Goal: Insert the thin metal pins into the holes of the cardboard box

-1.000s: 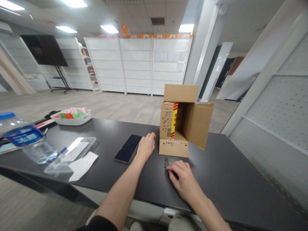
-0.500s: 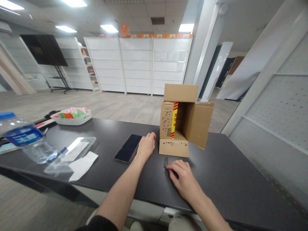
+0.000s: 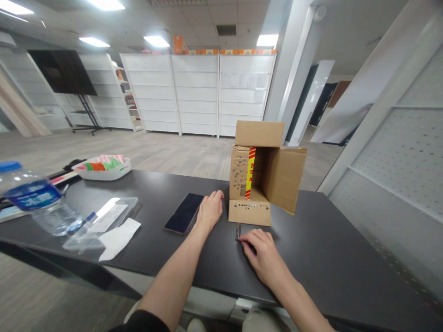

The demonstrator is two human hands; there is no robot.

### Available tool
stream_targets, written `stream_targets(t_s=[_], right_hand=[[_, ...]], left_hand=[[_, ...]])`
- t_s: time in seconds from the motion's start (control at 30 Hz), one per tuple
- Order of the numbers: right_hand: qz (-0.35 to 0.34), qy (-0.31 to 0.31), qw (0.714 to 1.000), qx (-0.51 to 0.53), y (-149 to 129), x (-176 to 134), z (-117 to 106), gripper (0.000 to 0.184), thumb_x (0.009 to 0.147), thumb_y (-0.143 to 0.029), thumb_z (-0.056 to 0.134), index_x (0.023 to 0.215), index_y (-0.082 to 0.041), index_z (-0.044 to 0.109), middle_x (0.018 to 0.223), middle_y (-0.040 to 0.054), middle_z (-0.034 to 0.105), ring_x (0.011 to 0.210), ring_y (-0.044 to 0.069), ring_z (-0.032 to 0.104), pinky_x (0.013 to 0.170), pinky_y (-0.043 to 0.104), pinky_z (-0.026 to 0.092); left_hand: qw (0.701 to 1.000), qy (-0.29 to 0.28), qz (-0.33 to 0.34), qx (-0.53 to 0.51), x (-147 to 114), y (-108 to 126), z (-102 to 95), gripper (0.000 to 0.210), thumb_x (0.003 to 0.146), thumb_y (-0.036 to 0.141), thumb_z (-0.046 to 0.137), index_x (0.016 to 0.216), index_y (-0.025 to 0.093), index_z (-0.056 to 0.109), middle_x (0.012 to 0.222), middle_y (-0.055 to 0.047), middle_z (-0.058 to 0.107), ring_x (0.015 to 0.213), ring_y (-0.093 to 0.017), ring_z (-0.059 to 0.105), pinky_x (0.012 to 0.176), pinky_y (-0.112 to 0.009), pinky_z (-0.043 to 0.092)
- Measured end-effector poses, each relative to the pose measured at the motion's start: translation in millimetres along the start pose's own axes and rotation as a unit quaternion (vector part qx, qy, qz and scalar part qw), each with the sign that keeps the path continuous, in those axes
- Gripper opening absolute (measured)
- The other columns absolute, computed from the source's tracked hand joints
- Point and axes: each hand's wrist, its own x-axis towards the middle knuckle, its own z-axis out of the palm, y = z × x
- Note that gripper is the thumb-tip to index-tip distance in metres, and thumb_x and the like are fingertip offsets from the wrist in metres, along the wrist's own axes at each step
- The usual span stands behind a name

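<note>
My left hand (image 3: pixel 210 211) rests on the dark table between a black phone (image 3: pixel 184 213) and an open cardboard box (image 3: pixel 238 173). Its fingers curve loosely and hold nothing that I can see. In front of the box's lower flap, several thin metal rods (image 3: pixel 238 230) lie side by side on the tabletop; their exact kind is too small to make out. The fingertips of my right hand (image 3: pixel 262 253) are bent together at the near right end of these rods, touching them. The box stands with its opening towards me, studded with small metal-looking dots on its left flap and lower flap.
At the left stand a water bottle (image 3: pixel 38 198) with a blue cap and a clear plastic case (image 3: pixel 117 214), with a white paper piece (image 3: pixel 120 240) beside it. A white tray (image 3: pixel 104 174) of colourful packets sits at the far edge. White shelving (image 3: pixel 197 92) lines the background.
</note>
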Motion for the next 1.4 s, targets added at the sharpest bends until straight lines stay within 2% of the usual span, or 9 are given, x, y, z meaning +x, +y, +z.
stream_targets(t_s=[0.4,0.57,0.87,0.97,1.1,1.27,1.4], right_hand=[[0.013,0.0,1.0,0.003,-1,1,-1,0.014,0.098,-0.016,0.054,0.096,-0.023,0.065,0.094,0.0028,0.069,0.09,0.021,0.061,0.081,0.035,0.037],[0.042,0.014,0.999,0.004,-3,4,-6,0.012,0.099,-0.022,0.054,0.094,-0.023,0.065,0.095,0.0029,0.069,0.092,0.022,0.061,0.082,0.036,0.037],[0.086,0.039,0.995,-0.042,13,32,-17,0.015,0.096,-0.023,0.052,0.097,-0.023,0.067,0.1,0.0055,0.07,0.1,0.025,0.063,0.085,0.037,0.039],[0.096,0.066,0.991,-0.065,22,47,-15,0.016,0.094,-0.021,0.052,0.101,-0.022,0.067,0.105,0.0069,0.07,0.103,0.026,0.062,0.085,0.038,0.039],[0.094,0.109,0.985,-0.096,30,62,-7,0.018,0.094,-0.02,0.051,0.101,-0.021,0.067,0.101,0.0085,0.068,0.101,0.026,0.061,0.083,0.037,0.039],[0.085,0.148,0.979,-0.114,36,66,3,0.019,0.095,-0.021,0.049,0.101,-0.02,0.067,0.1,0.0082,0.065,0.098,0.025,0.06,0.082,0.037,0.039],[0.08,0.156,0.977,-0.123,39,65,6,0.019,0.096,-0.021,0.05,0.104,-0.021,0.067,0.1,0.008,0.065,0.098,0.025,0.059,0.082,0.036,0.039]], left_hand=[[1.0,-0.003,-0.002,0.002,0,1,-1.2,0.025,0.1,0.016,0.037,0.11,0.023,0.058,0.11,-0.005,0.068,0.099,-0.018,0.065,0.091,-0.031,0.044],[1.0,-0.007,-0.005,0.007,0,2,-2.3,0.025,0.099,0.016,0.037,0.109,0.023,0.059,0.111,-0.005,0.068,0.097,-0.018,0.066,0.09,-0.031,0.045],[1.0,-0.013,-0.005,0.005,-1,2,-4.0,0.026,0.099,0.015,0.037,0.11,0.022,0.059,0.112,-0.005,0.068,0.098,-0.018,0.066,0.091,-0.032,0.045],[1.0,-0.009,-0.007,0.005,0,2,-2.3,0.026,0.099,0.015,0.036,0.109,0.023,0.058,0.111,-0.005,0.069,0.098,-0.018,0.066,0.091,-0.031,0.045],[1.0,-0.007,-0.002,0.001,1,-1,0.4,0.026,0.099,0.014,0.036,0.109,0.023,0.058,0.11,-0.005,0.069,0.099,-0.018,0.066,0.091,-0.031,0.045],[1.0,-0.008,-0.001,0.001,1,-1,0.0,0.025,0.099,0.015,0.037,0.109,0.023,0.058,0.11,-0.005,0.068,0.1,-0.018,0.066,0.092,-0.031,0.045],[1.0,-0.008,-0.002,0.0,1,1,-1.9,0.025,0.099,0.015,0.037,0.109,0.023,0.058,0.11,-0.005,0.068,0.1,-0.018,0.066,0.092,-0.032,0.045]])
